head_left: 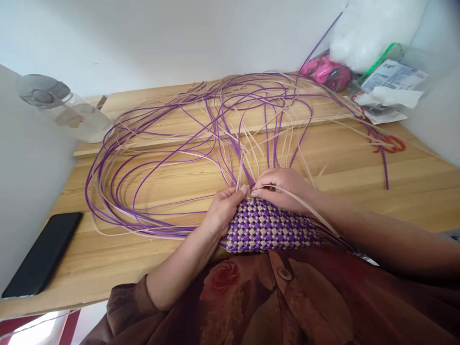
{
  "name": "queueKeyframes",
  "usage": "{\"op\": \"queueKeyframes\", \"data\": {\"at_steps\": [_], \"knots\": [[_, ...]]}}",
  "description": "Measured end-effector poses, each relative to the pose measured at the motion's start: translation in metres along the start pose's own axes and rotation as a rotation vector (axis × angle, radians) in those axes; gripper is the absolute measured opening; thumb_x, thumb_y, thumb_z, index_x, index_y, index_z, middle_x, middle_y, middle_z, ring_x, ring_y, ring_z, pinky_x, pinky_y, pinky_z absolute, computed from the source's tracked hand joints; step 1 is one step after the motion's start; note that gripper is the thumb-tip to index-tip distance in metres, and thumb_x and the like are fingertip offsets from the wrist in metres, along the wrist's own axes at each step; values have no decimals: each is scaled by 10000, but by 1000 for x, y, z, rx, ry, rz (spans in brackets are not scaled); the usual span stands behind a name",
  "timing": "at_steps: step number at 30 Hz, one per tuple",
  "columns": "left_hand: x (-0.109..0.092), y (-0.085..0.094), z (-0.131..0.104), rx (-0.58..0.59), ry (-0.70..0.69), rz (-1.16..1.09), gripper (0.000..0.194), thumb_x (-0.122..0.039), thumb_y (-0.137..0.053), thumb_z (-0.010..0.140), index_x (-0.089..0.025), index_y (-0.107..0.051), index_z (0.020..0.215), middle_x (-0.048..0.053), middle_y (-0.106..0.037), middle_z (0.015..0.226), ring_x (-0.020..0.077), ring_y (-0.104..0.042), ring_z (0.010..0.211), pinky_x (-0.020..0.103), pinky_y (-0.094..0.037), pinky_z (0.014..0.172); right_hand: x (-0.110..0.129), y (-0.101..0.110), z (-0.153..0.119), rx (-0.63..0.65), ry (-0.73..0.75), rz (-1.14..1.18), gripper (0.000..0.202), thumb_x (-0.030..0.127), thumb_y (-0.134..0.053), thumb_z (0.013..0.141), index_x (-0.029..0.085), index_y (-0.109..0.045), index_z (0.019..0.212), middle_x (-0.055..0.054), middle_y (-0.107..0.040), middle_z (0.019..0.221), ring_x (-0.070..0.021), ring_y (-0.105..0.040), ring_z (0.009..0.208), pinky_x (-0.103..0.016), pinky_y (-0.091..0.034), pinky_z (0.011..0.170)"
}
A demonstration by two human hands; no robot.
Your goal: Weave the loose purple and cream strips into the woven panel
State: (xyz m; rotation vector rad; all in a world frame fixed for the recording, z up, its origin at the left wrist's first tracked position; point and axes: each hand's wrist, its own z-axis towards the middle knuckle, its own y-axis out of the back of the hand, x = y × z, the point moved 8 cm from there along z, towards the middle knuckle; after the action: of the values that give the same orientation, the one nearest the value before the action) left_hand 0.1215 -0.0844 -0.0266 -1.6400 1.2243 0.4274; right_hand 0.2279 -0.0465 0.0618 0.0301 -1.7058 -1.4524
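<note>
A woven piece [271, 227] in a purple and beige check rests against the person's front at the table's near side. Long purple and beige strands [104, 191] run out from it and loop over the table. My left hand [224, 208] pinches the top edge of the weave, thumb and fingers closed near its upper left corner. Right beside it, my right hand [283, 189] has thumb and forefinger closed on a beige strand [309, 207], which trails back over the wrist. The fingertips of both hands nearly meet.
A black phone [43, 254] lies at the left of the wooden table [97, 268]. Behind it is a clear bottle [72, 112] with a grey lid. Orange-handled scissors [390, 143], a pink bundle [327, 72], a white bag [370, 33] and packets [391, 79] are at the right.
</note>
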Motion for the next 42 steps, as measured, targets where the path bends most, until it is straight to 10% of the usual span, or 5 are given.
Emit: {"op": "queueKeyframes", "data": {"at_steps": [8, 14, 19, 33, 42], "knots": [[0, 4, -1, -33, 12, 116, 262, -275, -846, 601, -124, -653, 696, -12, -608, 605, 69, -498, 509, 212, -348, 534, -27, 17, 22, 227, -173, 49, 215, 338, -612, 846, 189, -761, 884, -15, -736, 815, -150, -648, 718, -261, -440, 659], [4, 6, -1, -71, 83, 96, 246, -272, -830, 600, -130, -640, 667, -15, -594, 563, 70, -480, 471, 221, -321, 504, 22, 148, -11, -404, -68, -413, 239, 411, -531, 917, 280, -728, 951, 5, -705, 772, -138, -623, 708, -278, -404, 616], [4, 5, -1, -52, 84, 66, 240, -260, -828, 601, -136, -639, 683, -8, -620, 588, 80, -508, 494, 226, -351, 528, 37, 52, -31, 231, 148, -124, 239, 336, -525, 931, 275, -693, 1090, -8, -712, 1034, -174, -658, 915, -293, -489, 784], [-3, 4, -1, -73, 32, 82, 273, -256, -848, 528, -130, -648, 664, -6, -614, 574, 88, -502, 496, 233, -347, 531, 19, 5, -12, 265, -78, 608, 159, 314, -528, 917, 162, -566, 888, -1, -614, 768, -106, -577, 666, -251, -456, 649], [-2, 5, -1, -100, 44, 77, 285, -268, -858, 520, -132, -642, 645, -18, -597, 558, 75, -473, 483, 226, -319, 517, -2, -4, -11, 219, -223, 533, 143, 294, -555, 879, 159, -589, 849, 13, -621, 715, -91, -578, 618, -231, -460, 619]]}}
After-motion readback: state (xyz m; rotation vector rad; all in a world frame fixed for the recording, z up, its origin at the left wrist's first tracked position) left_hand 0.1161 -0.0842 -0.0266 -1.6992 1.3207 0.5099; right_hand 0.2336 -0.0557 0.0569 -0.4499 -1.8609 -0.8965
